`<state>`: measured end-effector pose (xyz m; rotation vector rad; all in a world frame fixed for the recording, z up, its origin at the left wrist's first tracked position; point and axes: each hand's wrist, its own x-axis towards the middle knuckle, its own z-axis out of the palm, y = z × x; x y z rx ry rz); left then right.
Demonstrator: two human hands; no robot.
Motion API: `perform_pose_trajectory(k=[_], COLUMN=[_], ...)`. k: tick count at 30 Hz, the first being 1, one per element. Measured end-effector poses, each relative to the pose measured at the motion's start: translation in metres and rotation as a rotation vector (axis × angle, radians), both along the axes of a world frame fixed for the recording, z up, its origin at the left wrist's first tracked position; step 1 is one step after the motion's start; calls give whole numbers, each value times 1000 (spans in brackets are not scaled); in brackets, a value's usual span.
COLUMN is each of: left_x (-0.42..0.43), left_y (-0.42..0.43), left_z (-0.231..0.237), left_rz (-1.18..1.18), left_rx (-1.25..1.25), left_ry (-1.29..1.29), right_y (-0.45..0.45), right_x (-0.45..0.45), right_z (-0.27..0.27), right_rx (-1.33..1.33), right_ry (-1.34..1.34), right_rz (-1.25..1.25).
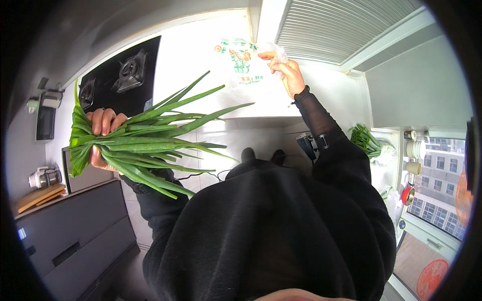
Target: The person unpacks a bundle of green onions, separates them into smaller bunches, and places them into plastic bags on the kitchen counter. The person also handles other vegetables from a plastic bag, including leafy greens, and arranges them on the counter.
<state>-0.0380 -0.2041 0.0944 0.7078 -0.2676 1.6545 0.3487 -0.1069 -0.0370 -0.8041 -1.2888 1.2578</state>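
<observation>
A thick bunch of long green scallion leaves (150,143) is gripped in my left hand (103,126), its cut ends gathered at the left and its tips fanning right. It is raised above the floor in front of the counter. My right hand (288,73) pinches the right part of a thin translucent plastic bag (241,62) with green and orange print. The bag is over the white counter (184,49); against that glare its outline is hard to follow, and whether anything is inside I cannot tell.
At the left is a black gas hob (120,75). More scallions (365,139) lie on the right-hand counter, near cups (414,168) and a red bowl (407,195) by the window. Dark drawers (79,233) stand lower left, with wooden boards (39,199) on top.
</observation>
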Motion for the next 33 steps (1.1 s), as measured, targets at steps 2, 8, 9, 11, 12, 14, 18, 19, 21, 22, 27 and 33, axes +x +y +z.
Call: perform_pose_trajectory(k=[2,8,9,11,12,14,18,19,21,22,27,33], left_x=[6,42,47,60,67,81,137,153,189,209,293,382], left_y=[3,10,11,17,24,24,32,34,37,42,52,50], left_z=[1,8,11,18,22,31,32,30,27,28,31,32], left_rz=[8,-36,1,-143,-255,-280,-403,-472,-491,-556,-656,-780], left_rx=[-38,-5,-31,83,79,114,37,52,29,73,20,5], left_ry=[16,56,56,159,157,286,267,281,224,245,231,199], right_y=[0,15,13,-5,-21,-61,-166,-192,-243,-270,-377,-463], right_x=[17,52,55,58,61,70,138,155,188,200,229,251], right_z=[-10,-52,-52,-55,-56,-51,-41,-43,-44,-46,-60,-35], right_rx=[-7,132,187,366,375,141,-152,-244,-339,-382,-594,-536], right_ry=[-42,-318,-408,-684,-562,-500,-530,-567,-710,-690,-478,-514], right_rz=[-51,-390,-533,-760,-797,-662,-141,-99,-53,-147,-500,-836])
